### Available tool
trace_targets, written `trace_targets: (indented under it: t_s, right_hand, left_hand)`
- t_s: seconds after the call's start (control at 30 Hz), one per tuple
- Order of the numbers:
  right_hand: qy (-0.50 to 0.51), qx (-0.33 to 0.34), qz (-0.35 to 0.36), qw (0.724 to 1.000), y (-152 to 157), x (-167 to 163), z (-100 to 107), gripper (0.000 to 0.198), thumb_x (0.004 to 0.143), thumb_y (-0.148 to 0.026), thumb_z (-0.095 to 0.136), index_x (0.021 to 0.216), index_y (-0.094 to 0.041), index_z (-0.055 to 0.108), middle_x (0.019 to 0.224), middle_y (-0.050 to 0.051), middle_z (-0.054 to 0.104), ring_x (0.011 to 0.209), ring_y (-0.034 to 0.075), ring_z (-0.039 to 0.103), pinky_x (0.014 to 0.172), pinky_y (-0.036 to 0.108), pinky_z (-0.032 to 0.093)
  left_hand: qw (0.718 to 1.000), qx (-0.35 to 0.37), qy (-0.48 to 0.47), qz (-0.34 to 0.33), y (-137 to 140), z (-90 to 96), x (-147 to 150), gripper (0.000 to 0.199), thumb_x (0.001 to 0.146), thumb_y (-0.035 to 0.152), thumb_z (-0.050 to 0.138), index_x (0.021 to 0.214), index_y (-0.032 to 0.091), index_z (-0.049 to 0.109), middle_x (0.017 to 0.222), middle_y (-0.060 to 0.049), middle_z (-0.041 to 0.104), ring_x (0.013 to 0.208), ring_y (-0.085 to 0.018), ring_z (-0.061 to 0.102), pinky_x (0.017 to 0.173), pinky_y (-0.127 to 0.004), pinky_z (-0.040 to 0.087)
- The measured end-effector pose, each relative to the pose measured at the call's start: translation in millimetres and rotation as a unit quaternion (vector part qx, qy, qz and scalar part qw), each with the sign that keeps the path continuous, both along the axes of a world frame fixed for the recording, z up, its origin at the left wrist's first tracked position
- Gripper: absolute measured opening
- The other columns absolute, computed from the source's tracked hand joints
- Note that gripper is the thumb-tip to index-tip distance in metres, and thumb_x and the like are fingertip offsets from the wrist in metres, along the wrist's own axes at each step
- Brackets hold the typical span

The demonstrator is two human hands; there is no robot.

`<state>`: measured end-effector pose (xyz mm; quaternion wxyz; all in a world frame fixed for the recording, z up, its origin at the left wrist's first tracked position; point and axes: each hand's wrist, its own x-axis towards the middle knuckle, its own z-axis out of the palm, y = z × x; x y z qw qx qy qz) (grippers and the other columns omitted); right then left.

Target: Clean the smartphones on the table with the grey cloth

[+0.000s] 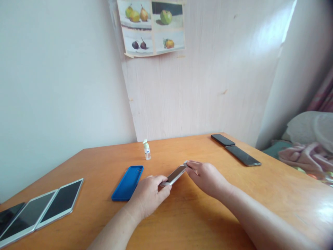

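A white smartphone [177, 174] with a dark screen is held tilted above the wooden table, its far end higher. My left hand [149, 195] grips the near end between thumb and fingers. At the phone's far end, my right hand [206, 177] has its fingers closed together around the corner. A small pale grey bit shows at those fingertips; I cannot make out whether it is a separate thing or part of the phone. Beside my left hand lies a blue phone case [128, 183], its hollow side up. Behind it stands a small clear pump bottle [147, 152] with a pale green top.
Two white tablets [61, 203] and a dark device [10, 215] lie in a row at the left table edge. Two dark phones [243, 155] lie end to end at the back right. Fruit pictures [152, 29] hang on the wall. Bedding [299, 152] is at the right.
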<state>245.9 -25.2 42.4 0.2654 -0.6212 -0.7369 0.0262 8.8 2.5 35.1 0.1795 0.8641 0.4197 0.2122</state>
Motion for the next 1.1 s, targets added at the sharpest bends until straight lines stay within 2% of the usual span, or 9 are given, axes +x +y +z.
trace_targets:
  t_s: [0.27, 0.5, 0.67, 0.77, 0.97, 1.03, 1.1]
  right_hand:
    - [0.056, 0.043, 0.028, 0.997, 8.2, 1.3, -12.8, 0.038, 0.094, -0.031, 0.044, 0.126, -0.021, 0.062, 0.135, 0.007, 0.059, 0.127, 0.022, 0.054, 0.107, 0.037, 0.043]
    - [0.093, 0.075, 0.038, 0.992, 15.4, 2.5, -20.4, 0.042, 0.093, -0.031, 0.047, 0.132, -0.019, 0.059, 0.139, 0.007, 0.056, 0.132, 0.021, 0.048, 0.113, 0.039, 0.038]
    - [0.090, 0.061, 0.049, 0.993, 14.6, 0.9, -20.2, 0.044, 0.091, -0.030, 0.050, 0.134, -0.020, 0.057, 0.140, 0.008, 0.054, 0.133, 0.023, 0.046, 0.112, 0.042, 0.037]
    - [0.073, 0.053, 0.085, 0.992, 6.4, -7.0, -15.7, 0.047, 0.091, -0.028, 0.050, 0.137, -0.020, 0.054, 0.143, 0.009, 0.051, 0.134, 0.024, 0.045, 0.111, 0.042, 0.039]
    - [0.023, 0.037, 0.238, 0.970, -19.5, -39.8, -5.2, 0.056, 0.093, -0.025, 0.048, 0.148, -0.019, 0.040, 0.151, 0.009, 0.039, 0.140, 0.023, 0.034, 0.114, 0.040, 0.034]
    - [0.025, 0.039, 0.249, 0.967, -18.9, -42.2, -6.6, 0.055, 0.094, -0.024, 0.045, 0.148, -0.019, 0.039, 0.151, 0.008, 0.039, 0.140, 0.023, 0.034, 0.115, 0.039, 0.034]
    - [0.036, 0.045, 0.219, 0.974, -10.3, -35.8, -11.5, 0.054, 0.094, -0.023, 0.043, 0.148, -0.019, 0.040, 0.150, 0.009, 0.042, 0.139, 0.023, 0.036, 0.114, 0.040, 0.036]
  left_hand:
    - [1.000, 0.019, 0.015, 0.000, 1.0, 2.0, -0.3, 0.042, 0.100, 0.043, 0.028, 0.087, 0.023, 0.062, 0.080, -0.005, 0.067, 0.076, -0.020, 0.062, 0.066, -0.026, 0.038]
    - [0.999, 0.027, 0.020, 0.010, -1.3, 1.2, 1.2, 0.036, 0.100, 0.041, 0.030, 0.094, 0.024, 0.061, 0.082, -0.005, 0.068, 0.077, -0.021, 0.064, 0.066, -0.027, 0.038]
    - [0.999, 0.025, 0.009, 0.026, -3.7, -0.5, 2.7, 0.034, 0.098, 0.041, 0.034, 0.092, 0.024, 0.062, 0.081, -0.006, 0.068, 0.078, -0.022, 0.064, 0.068, -0.028, 0.040]
    - [0.999, 0.025, 0.002, 0.028, -4.5, -2.6, 3.9, 0.035, 0.098, 0.042, 0.032, 0.091, 0.023, 0.062, 0.080, -0.006, 0.068, 0.077, -0.021, 0.064, 0.068, -0.028, 0.040]
    - [0.999, 0.025, -0.035, 0.025, -3.4, -4.7, 4.5, 0.037, 0.101, 0.044, 0.029, 0.087, 0.023, 0.057, 0.081, -0.006, 0.069, 0.073, -0.020, 0.064, 0.063, -0.027, 0.039]
    - [0.998, 0.028, -0.044, 0.025, -2.7, -5.1, 4.2, 0.036, 0.101, 0.042, 0.029, 0.087, 0.023, 0.056, 0.083, -0.006, 0.069, 0.074, -0.020, 0.064, 0.063, -0.027, 0.039]
    - [0.998, 0.032, -0.034, 0.029, -2.4, -5.7, 3.8, 0.036, 0.101, 0.041, 0.029, 0.084, 0.023, 0.056, 0.080, -0.005, 0.067, 0.072, -0.020, 0.063, 0.063, -0.027, 0.038]
